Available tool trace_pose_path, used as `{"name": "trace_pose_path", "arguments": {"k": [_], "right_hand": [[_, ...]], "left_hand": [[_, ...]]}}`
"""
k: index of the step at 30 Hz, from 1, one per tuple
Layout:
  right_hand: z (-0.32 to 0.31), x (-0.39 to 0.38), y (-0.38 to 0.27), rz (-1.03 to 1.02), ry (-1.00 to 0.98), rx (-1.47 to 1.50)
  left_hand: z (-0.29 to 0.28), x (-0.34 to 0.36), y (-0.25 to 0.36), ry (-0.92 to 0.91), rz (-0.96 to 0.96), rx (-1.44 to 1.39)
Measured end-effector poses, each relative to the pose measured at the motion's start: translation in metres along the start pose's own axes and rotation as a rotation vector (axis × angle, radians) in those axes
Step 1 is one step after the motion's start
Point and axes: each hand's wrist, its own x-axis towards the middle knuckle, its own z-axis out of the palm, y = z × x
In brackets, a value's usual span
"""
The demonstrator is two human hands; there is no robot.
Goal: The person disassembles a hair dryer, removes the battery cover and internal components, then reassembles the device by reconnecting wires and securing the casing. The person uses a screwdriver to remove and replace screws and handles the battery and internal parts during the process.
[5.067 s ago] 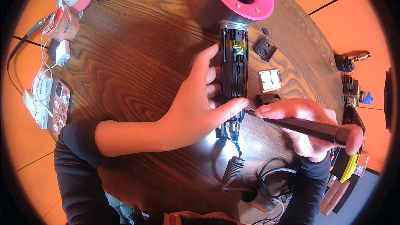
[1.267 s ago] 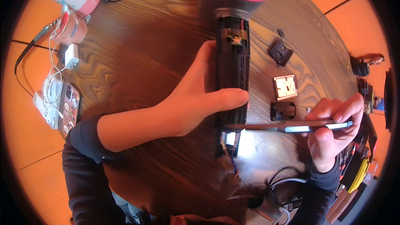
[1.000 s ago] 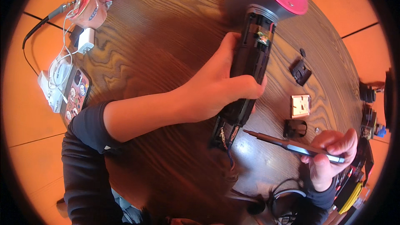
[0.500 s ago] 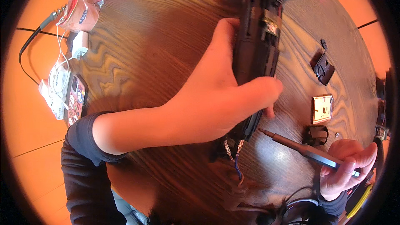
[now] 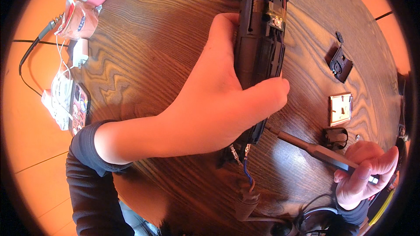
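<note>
My left hand (image 5: 218,91) is wrapped round the opened black handle of a hair dryer (image 5: 258,57), its thumb across the front. The dryer's grey head with a pink rim is cut off by the top edge. Wires with metal terminals (image 5: 247,150) come out of the handle's lower end and run to a dark cable sleeve (image 5: 247,203). In my right hand (image 5: 363,172) is a dark pen-shaped screwdriver (image 5: 321,153), pointing left. Its thin tip is close to the handle's lower right side; whether it touches cannot be made out.
Right of the dryer lie a small black cover (image 5: 340,64), a shiny rectangular plate (image 5: 340,109), a black ring-shaped part (image 5: 336,138) and a tiny screw (image 5: 357,137). At left are a phone (image 5: 80,109), a white charger (image 5: 80,52), a plastic packet (image 5: 81,19) and a soldering iron (image 5: 51,25).
The dryer and my left hand have shifted slightly left and up. The screwdriver's tip has moved a little left and up, staying by the handle's lower end.
</note>
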Motion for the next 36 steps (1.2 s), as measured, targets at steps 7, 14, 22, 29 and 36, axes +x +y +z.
{"name": "trace_pose_path", "arguments": {"k": [7, 14, 22, 29, 36], "right_hand": [[-0.005, 0.028, -0.030, 0.354, -0.284, -0.088], [0.005, 0.042, -0.041, 0.339, -0.452, -0.288], [0.007, 0.043, -0.041, 0.668, -0.415, -0.119], [0.015, 0.034, -0.049, 0.692, -0.363, -0.039], [0.012, 0.034, -0.045, -0.101, -0.572, -0.536]], "left_hand": [[0.006, -0.005, 0.006, 0.051, -0.049, -0.067], [0.005, -0.005, 0.005, 0.018, -0.021, -0.110], [0.006, -0.006, 0.006, 0.019, -0.062, -0.064], [0.006, -0.004, 0.006, 0.057, -0.043, 0.085], [0.006, -0.004, 0.007, -0.007, -0.073, -0.079]]}}
